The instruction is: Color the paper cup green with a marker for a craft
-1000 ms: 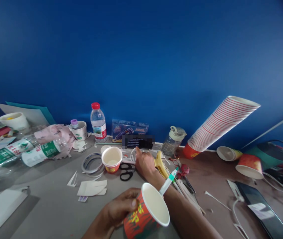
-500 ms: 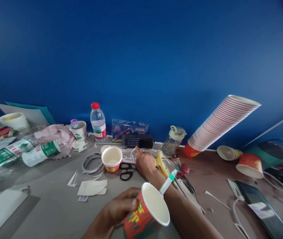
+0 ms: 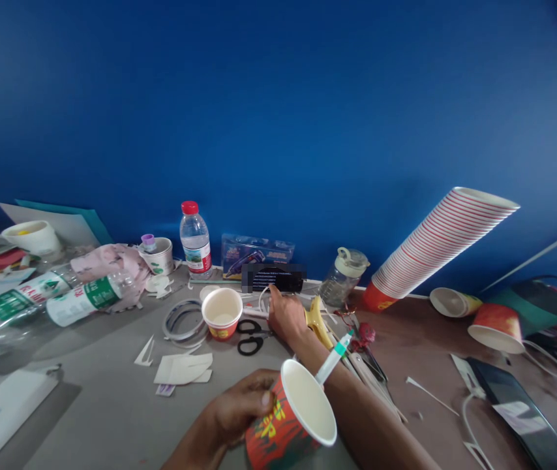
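My left hand is wrapped round a red paper cup with yellow lettering, its white mouth tilted towards the right. A white marker with a green tip sticks out past the cup, in front of my right forearm; what holds its lower end is hidden. My right hand reaches over the table with the index finger stretched to the lower edge of a dark phone-like screen. Its other fingers look loosely bent, with nothing seen in them. Beside that hand lie black-handled scissors and a yellow-handled tool.
Left of the scissors stand a paper cup and tape rolls, near cut paper pieces. A water bottle, glass jar and leaning cup stack line the blue wall. Plastic bottles lie left; a black tablet-like device lies right.
The whole view has shifted slightly. Text on the dark screen shows more clearly. Both hands keep nearly the same pose, with the red paper cup still in the left.
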Demonstrator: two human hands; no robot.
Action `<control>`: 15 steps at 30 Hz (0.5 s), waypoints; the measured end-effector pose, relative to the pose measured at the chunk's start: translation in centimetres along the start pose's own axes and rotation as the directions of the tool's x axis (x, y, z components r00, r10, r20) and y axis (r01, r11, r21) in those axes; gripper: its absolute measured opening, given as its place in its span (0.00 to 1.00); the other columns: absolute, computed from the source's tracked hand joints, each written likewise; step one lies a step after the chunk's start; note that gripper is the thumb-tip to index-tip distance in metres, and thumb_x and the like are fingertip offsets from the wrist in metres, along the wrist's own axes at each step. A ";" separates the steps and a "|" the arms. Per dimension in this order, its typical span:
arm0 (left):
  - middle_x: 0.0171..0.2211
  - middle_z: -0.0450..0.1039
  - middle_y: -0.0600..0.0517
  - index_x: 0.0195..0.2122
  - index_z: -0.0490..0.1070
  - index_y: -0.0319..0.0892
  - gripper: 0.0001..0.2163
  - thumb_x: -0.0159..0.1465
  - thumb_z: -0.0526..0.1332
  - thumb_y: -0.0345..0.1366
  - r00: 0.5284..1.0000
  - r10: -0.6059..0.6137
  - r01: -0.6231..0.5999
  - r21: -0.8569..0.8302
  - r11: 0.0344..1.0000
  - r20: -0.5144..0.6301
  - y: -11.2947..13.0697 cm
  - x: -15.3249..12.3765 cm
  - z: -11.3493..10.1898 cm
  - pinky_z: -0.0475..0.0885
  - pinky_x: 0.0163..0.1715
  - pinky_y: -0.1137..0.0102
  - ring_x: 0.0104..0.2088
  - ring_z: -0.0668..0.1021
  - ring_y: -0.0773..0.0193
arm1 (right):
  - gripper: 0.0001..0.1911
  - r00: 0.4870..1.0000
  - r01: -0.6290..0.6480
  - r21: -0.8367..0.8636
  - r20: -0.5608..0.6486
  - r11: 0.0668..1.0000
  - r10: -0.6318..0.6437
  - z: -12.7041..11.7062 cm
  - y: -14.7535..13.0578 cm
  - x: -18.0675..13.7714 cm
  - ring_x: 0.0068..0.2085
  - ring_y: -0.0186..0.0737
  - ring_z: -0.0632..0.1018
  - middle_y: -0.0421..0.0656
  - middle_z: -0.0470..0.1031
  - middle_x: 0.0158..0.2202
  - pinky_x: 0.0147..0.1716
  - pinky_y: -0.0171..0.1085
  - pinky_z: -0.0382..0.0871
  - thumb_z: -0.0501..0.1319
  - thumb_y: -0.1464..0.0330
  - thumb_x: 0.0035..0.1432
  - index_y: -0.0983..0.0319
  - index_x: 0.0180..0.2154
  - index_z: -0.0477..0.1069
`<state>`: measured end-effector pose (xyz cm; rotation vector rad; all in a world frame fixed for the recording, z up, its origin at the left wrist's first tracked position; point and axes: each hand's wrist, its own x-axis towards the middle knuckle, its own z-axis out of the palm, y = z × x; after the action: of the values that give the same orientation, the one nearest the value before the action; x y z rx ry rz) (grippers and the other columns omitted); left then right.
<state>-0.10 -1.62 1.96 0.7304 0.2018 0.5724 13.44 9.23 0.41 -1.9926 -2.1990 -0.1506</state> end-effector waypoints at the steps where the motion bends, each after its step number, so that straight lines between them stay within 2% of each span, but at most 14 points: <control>1: 0.23 0.75 0.46 0.33 0.78 0.32 0.23 0.45 0.69 0.49 1.000 0.000 0.000 -0.007 1.000 0.000 0.0 0.0 0.0 0.68 0.30 0.75 0.26 0.75 0.66 | 0.24 1.000 0.004 0.003 -0.003 1.000 -0.004 0.0 0.0 0.0 0.34 0.47 0.79 0.53 0.79 0.34 0.35 0.39 0.68 0.48 0.71 0.63 0.65 0.60 0.58; 8: 0.24 0.76 0.46 0.34 0.78 0.32 0.22 0.45 0.70 0.47 1.000 0.008 -0.008 -0.032 0.999 -0.011 -0.2 0.0 -0.2 0.69 0.30 0.75 0.25 0.75 0.66 | 0.28 1.000 -0.010 -0.003 -0.024 1.000 0.010 0.3 0.5 0.3 0.34 0.43 0.79 0.51 0.79 0.33 0.36 0.36 0.68 0.50 0.72 0.62 0.69 0.63 0.50; 15: 0.26 0.76 0.45 0.36 0.78 0.32 0.25 0.46 0.69 0.49 1.000 0.000 0.000 0.001 1.000 0.006 0.1 0.0 0.1 0.69 0.32 0.73 0.27 0.76 0.63 | 0.27 0.998 0.037 -0.004 -0.059 0.999 -0.037 0.4 0.7 -0.4 0.34 0.42 0.79 0.51 0.79 0.34 0.38 0.36 0.68 0.52 0.72 0.61 0.70 0.61 0.54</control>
<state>-0.11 -1.61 2.08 0.7327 0.1962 0.5695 14.19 8.99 -0.10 -1.9241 -2.2016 -0.2154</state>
